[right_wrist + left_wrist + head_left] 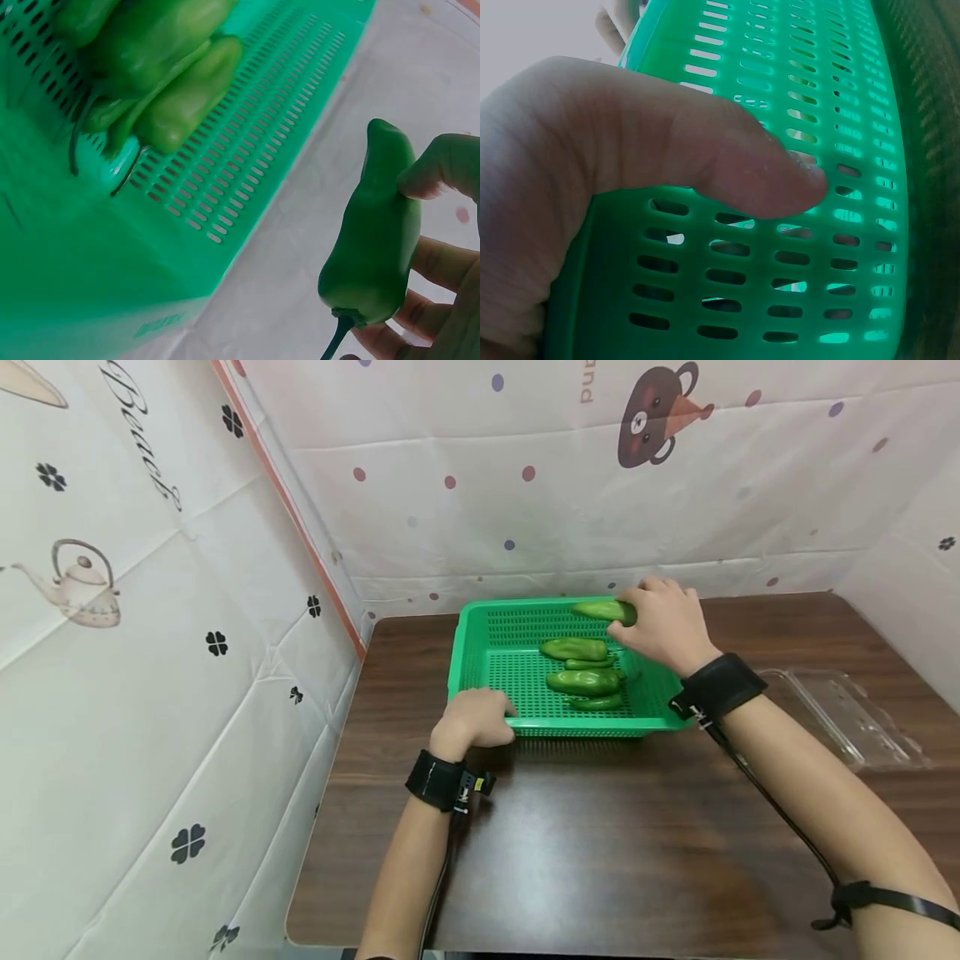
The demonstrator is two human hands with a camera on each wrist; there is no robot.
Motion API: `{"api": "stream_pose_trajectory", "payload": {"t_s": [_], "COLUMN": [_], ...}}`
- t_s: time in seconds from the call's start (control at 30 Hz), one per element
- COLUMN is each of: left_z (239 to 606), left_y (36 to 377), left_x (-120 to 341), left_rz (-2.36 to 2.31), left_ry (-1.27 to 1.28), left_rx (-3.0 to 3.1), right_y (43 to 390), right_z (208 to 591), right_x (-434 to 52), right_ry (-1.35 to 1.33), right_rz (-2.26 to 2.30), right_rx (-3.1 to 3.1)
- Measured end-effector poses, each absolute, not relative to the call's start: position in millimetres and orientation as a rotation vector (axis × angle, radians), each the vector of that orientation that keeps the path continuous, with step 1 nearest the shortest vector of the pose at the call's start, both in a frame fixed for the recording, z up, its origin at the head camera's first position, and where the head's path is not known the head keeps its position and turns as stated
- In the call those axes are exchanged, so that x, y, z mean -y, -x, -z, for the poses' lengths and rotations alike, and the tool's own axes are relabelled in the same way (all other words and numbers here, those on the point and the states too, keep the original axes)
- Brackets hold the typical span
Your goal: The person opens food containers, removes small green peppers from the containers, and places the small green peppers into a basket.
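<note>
A green plastic basket [495, 725] with slotted walls stands on the table, several green peppers [585, 681] lying toward its right side. My left hand [474, 718] grips the basket's near left corner; in the left wrist view the thumb [765, 172] presses the slotted outer wall, while the other fingers are mostly hidden. Above the far right part of the basket, my right hand [667, 618] holds one green pepper [371, 232] between thumb and fingers. That pepper has a thin dark stem pointing down in the right wrist view.
A clear plastic container [855, 718] lies on the brown wooden table [540, 843], right of the basket and partly behind my right forearm. Printed white sheeting [450, 527] hangs close behind the table and along its left side. Black straps with cables circle both wrists.
</note>
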State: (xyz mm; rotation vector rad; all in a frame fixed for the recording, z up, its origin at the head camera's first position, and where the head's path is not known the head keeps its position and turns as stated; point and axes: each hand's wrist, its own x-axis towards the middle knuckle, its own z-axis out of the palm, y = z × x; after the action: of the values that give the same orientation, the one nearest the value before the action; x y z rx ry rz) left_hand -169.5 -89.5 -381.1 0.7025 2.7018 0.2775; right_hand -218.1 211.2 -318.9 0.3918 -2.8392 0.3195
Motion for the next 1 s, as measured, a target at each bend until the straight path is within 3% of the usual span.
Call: {"api": "stream_pose_trajectory", "payload": {"t_s": [1.0], "left_z": [381], "left_y": [172], "left_x": [91], "left_rz": [-0.270], "left_ry": [-0.672], "left_rx": [-2.692], "right_y": [268], "right_z": [374], "right_x": [-135], "right_ry": [-0.805], "right_rz": [-0.182], "right_rx": [3.009]}}
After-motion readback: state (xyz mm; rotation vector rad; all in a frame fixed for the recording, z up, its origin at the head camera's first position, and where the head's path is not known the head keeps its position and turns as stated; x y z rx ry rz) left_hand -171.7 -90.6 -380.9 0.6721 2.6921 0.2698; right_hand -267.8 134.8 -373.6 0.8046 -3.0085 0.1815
